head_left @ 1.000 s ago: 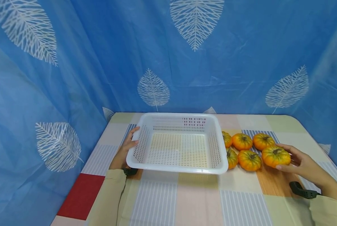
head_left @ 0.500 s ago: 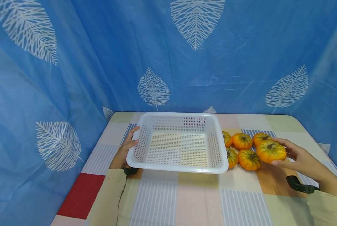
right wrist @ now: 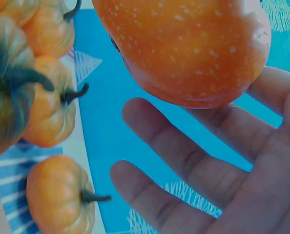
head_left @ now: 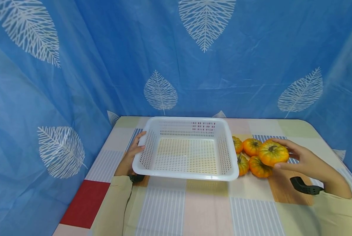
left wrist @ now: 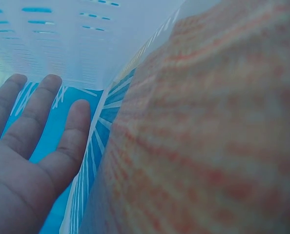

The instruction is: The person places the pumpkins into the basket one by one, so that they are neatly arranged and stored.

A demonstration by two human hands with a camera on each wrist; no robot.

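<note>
My right hand (head_left: 301, 159) holds a small orange-yellow pumpkin (head_left: 273, 153) between thumb and fingers, raised over the other pumpkins. In the right wrist view its smooth orange underside (right wrist: 194, 58) fills the top, and two fingers stretch out below it. Several more pumpkins (head_left: 259, 167) with dark stems lie in two rows right of the white plastic basket (head_left: 184, 177); the held one hides part of them. At the basket's left side is my left hand (head_left: 131, 154), thumb and fingertips at the rim. The left wrist view has its fingers (left wrist: 35, 117) straight, tips by the perforated wall.
A patchwork-print cloth (head_left: 206, 209) covers the table. Blue curtains (head_left: 128, 59) with white leaf prints stand close behind the table and at both sides. The basket's near right corner overlaps the leftmost pumpkins in the head view.
My right hand has lifted the pumpkin and carried it left, over its neighbours toward the basket. The left hand and the basket have stayed in place.
</note>
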